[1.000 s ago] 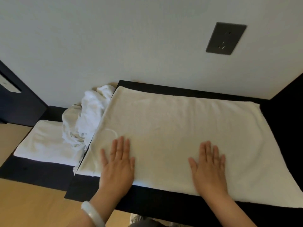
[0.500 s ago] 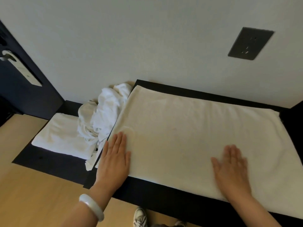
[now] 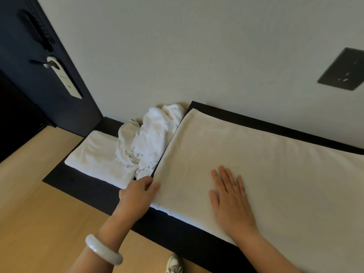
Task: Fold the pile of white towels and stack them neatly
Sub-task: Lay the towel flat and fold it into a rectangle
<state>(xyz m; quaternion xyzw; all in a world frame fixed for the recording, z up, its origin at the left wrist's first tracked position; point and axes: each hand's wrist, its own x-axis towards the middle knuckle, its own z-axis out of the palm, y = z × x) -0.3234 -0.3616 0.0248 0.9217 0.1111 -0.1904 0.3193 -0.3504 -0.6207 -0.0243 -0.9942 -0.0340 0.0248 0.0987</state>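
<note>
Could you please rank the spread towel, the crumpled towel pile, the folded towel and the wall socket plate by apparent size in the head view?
1. Spread towel
2. Crumpled towel pile and folded towel: too alike to rank
3. Wall socket plate, farther off and cut by the frame edge

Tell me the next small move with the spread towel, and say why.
Probably lift the towel's left edge and carry it rightward to fold it over. The left hand is curled at the near left corner of the spread towel, apparently pinching it, while the right hand lies flat on the cloth, pinning it. The towel lies smooth and flat on the dark surface.
</note>
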